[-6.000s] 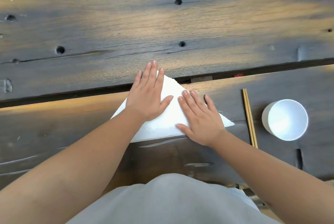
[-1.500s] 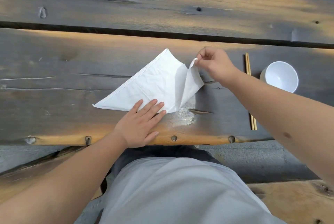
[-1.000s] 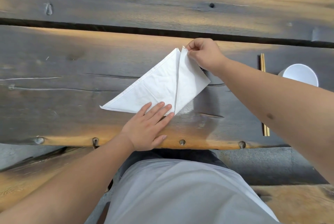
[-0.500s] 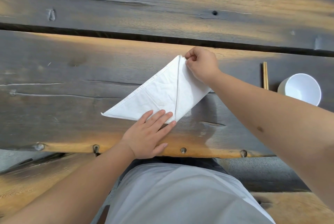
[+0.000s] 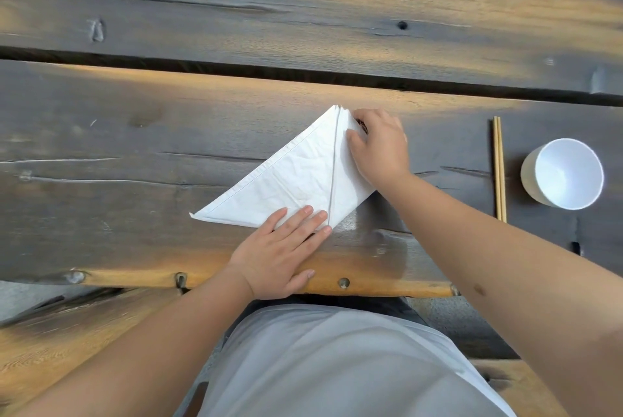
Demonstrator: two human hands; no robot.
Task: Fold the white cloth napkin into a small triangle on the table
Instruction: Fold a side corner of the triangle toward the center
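One table point(image 5: 101, 147) of dark wood planks, one white napkin point(image 5: 296, 177) lying flat near its near edge, folded to a triangle with the right flap laid over, one edge line running top to bottom. Left hand point(image 5: 283, 251) flat, fingers point(image 5: 303, 218) together and straight, pressing the napkin's lower corner. Right hand point(image 5: 381, 147) on the right flap near the top tip, fingers curled, pressing down; pinching or not, cannot tell. Right of it, well apart: one pair of chopsticks point(image 5: 499, 167), two sticks side by side, then one white cup point(image 5: 563, 174), upright.
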